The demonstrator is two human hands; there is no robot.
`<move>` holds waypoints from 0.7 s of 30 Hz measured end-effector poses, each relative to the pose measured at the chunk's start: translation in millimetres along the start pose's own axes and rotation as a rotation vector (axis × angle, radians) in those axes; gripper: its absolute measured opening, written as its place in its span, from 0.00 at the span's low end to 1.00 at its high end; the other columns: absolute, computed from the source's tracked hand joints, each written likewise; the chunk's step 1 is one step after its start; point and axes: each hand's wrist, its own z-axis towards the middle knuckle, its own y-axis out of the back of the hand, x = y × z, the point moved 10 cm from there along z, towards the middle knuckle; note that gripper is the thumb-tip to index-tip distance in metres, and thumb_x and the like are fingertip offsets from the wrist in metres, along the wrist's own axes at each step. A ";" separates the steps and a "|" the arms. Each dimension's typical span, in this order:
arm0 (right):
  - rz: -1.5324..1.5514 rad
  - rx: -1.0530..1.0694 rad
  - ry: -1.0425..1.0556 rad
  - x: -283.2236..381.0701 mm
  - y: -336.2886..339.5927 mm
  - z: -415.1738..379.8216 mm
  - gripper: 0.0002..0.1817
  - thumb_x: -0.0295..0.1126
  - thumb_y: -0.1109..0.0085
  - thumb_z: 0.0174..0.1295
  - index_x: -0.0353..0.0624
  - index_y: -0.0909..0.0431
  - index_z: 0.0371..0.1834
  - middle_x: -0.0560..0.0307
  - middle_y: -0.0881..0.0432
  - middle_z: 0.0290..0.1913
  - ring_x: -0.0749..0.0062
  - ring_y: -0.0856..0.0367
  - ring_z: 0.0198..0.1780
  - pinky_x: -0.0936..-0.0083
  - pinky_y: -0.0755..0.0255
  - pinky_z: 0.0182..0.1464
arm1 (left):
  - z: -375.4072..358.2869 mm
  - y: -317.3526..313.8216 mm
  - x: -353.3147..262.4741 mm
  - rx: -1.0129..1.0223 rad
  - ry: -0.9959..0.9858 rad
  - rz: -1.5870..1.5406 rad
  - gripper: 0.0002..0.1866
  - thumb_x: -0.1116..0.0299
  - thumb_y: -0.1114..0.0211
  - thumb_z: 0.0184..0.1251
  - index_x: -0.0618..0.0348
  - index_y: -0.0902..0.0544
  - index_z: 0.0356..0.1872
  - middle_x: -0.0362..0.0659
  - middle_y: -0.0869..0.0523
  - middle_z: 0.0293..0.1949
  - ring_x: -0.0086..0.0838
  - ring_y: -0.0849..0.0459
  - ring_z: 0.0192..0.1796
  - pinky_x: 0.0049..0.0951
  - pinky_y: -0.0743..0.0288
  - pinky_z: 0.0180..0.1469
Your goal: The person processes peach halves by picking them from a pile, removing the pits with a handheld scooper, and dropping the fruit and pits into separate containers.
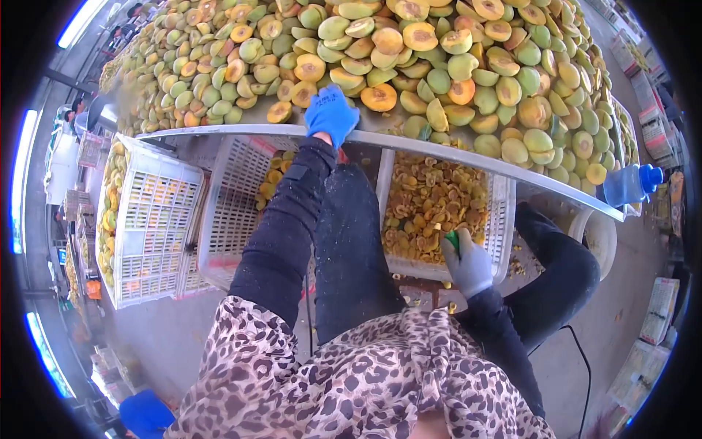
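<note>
My left hand [331,115], in a blue glove, is at the metal table's front rim [453,153], beside halved green and orange fruits [379,97]. Its fingers look curled, and whatever they hold, if anything, is hidden. Lower down, my right hand [469,265], in a grey-white glove, is closed round a small green-handled tool [453,241]. That hand is over the front edge of a white crate [506,219] filled with small yellow-brown fruit pieces [431,201].
A large heap of halved fruits [248,51] covers the table. White crates [157,227] stand below at the left. A blue-capped bottle [627,184] is at the table's right end. A black cable [587,366] lies on the floor.
</note>
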 end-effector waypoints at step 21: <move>0.593 -0.110 0.278 127.6 85.6 9.3 0.14 0.38 0.48 0.68 0.36 0.24 0.36 0.38 0.22 0.24 0.44 0.20 0.31 0.62 0.31 0.28 | -180.2 38.8 -106.1 -0.061 0.149 -1.954 0.27 0.50 0.59 0.76 0.66 0.22 0.49 0.47 0.15 0.40 0.29 0.18 0.37 0.26 0.24 0.42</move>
